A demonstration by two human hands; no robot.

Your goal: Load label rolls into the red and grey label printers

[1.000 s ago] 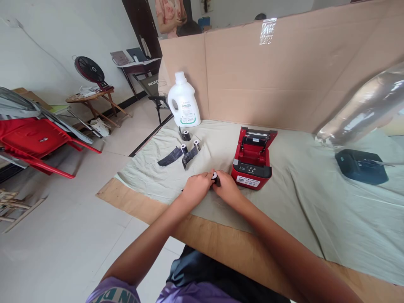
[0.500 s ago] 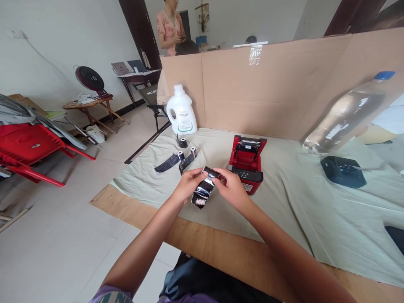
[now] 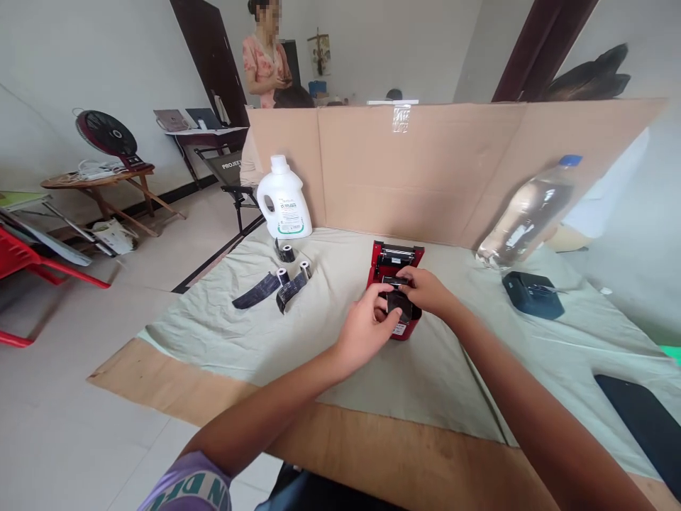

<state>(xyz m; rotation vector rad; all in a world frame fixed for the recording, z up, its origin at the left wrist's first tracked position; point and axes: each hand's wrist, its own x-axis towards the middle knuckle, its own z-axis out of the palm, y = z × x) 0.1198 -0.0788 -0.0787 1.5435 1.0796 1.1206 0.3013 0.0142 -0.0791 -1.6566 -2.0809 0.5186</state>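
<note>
A roll of black printer paper (image 3: 400, 306) is at the opening of a small red printer (image 3: 375, 273), whose lid stands raised at the back. Its loose end hangs over the printer's front. My left hand (image 3: 368, 325) grips the roll and strip from the left, thumb on the strip. From the right, my right hand (image 3: 430, 289) has its fingers closed on the roll's upper part. How deep the roll sits inside is hidden by my fingers. To the left lie several similar rolls (image 3: 282, 275) with black strips trailing from them.
A white jug (image 3: 287, 206) stands at the back left, before a cardboard screen (image 3: 415, 170). At the right are a large clear bottle (image 3: 526, 213), leaning, a dark box-shaped device (image 3: 532, 294) and a dark flat object (image 3: 638, 419). Beyond the screen stands a person (image 3: 263, 67).
Both hands have carried the paper roll right and forward, from in front of the printer to its open top. The camera view has turned slightly to the right.
</note>
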